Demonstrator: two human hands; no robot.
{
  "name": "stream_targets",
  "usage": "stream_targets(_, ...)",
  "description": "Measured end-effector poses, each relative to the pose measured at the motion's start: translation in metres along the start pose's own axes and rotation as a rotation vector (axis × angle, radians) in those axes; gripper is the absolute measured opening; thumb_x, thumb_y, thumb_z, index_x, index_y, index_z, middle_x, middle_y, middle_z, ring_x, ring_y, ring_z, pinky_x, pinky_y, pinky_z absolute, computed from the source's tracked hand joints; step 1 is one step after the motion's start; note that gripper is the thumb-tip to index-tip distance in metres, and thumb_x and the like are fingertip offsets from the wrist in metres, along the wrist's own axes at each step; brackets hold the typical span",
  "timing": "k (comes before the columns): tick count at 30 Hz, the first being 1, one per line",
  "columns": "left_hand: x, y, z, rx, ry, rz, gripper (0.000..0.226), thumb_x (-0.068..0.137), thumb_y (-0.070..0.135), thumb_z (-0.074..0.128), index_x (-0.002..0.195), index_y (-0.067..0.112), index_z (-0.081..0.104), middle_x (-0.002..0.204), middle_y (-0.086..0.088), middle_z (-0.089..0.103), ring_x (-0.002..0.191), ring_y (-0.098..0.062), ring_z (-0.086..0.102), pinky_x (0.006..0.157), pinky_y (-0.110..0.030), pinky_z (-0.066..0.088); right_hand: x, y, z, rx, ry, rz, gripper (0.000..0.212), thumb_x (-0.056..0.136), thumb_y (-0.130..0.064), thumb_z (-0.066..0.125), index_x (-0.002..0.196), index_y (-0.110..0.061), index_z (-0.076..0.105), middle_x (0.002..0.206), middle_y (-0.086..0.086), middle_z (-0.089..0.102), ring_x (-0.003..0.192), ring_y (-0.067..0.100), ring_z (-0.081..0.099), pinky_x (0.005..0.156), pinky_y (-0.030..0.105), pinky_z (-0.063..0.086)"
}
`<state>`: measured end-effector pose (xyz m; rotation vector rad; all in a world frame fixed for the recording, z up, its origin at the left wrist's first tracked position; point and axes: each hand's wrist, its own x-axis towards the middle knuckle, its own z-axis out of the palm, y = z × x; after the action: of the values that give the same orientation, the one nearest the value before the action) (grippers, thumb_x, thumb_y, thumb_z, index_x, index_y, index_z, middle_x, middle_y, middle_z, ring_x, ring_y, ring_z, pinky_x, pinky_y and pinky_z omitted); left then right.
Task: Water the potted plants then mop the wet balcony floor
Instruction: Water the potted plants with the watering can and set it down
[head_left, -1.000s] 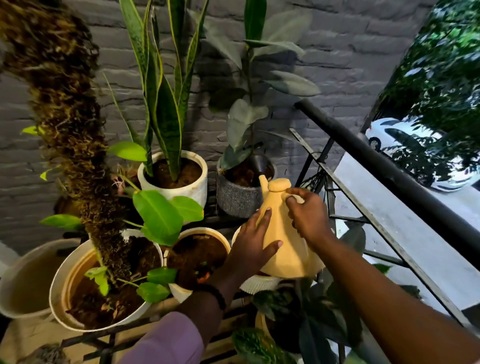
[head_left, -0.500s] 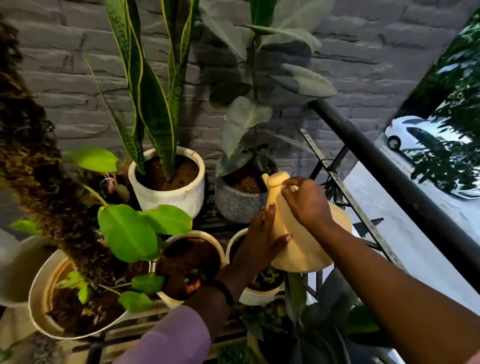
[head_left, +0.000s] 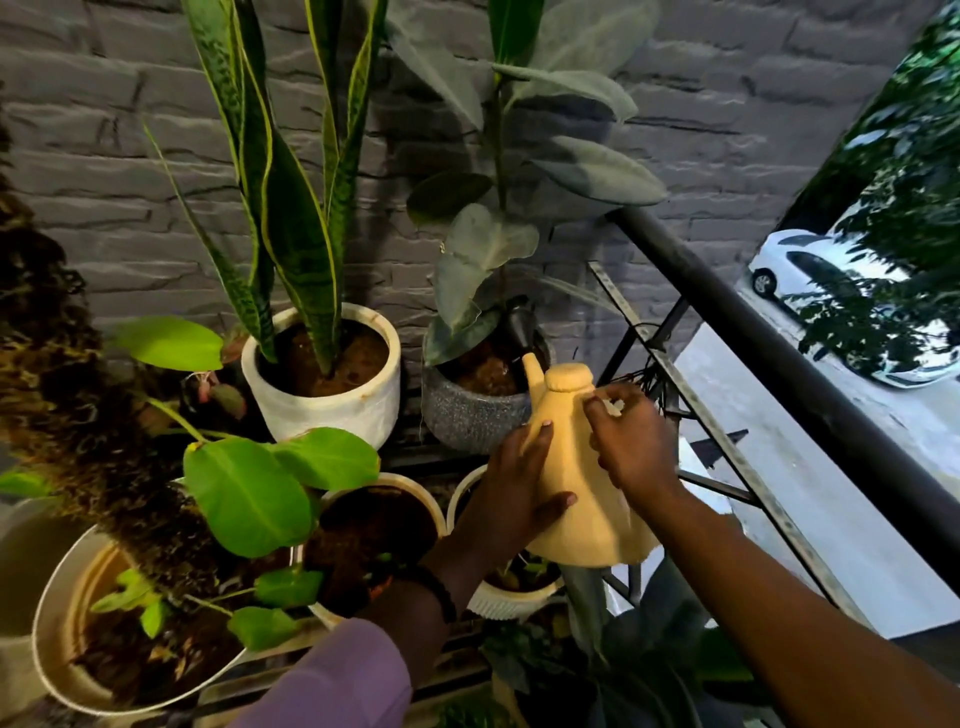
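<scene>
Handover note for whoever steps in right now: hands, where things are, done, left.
Left hand: fingers flat against the side of the yellow watering can, steadying it.
Right hand: grips the can from behind, near its top.
The can is tilted, spout over the soil of the grey speckled pot holding the broad-leaf plant; pouring looks under way, though no stream is clearly visible.
The white snake plant pot stands left of it, with three more pots in the front row.
Done: cannot tell which other pots got water.
Left: finish this pot, water the remaining ones, then mop the floor. No mop is in view.
</scene>
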<state>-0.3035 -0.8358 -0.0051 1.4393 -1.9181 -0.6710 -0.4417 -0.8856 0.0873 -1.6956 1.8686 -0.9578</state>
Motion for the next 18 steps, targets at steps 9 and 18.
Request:
stream_targets(9, -0.026, 0.01, 0.011, 0.297, 0.023, 0.004, 0.084, 0.091, 0.066, 0.042, 0.156, 0.021, 0.013, 0.158, -0.016, 0.015, 0.14, -0.036, 0.027, 0.107, -0.05, 0.036, -0.039, 0.029, -0.007, 0.186, -0.025, 0.092, 0.036, 0.086, -0.052, 0.063, 0.085, -0.016, 0.063, 0.07, 0.012, 0.066, 0.059, 0.028, 0.06, 0.061, 0.041, 0.051)
stream_targets(18, -0.065, 0.018, 0.001, 0.335, 0.078, -0.133, 0.087, 0.085, 0.073, 0.039, 0.148, 0.024, 0.005, 0.158, -0.018, 0.014, 0.141, -0.038, 0.023, 0.112, -0.047, 0.031, -0.062, 0.011, -0.008, 0.191, -0.196, -0.023, 0.026, 0.087, -0.045, 0.065, 0.08, -0.021, 0.061, 0.07, 0.006, 0.065, 0.067, 0.023, 0.063, 0.066, 0.044, 0.053)
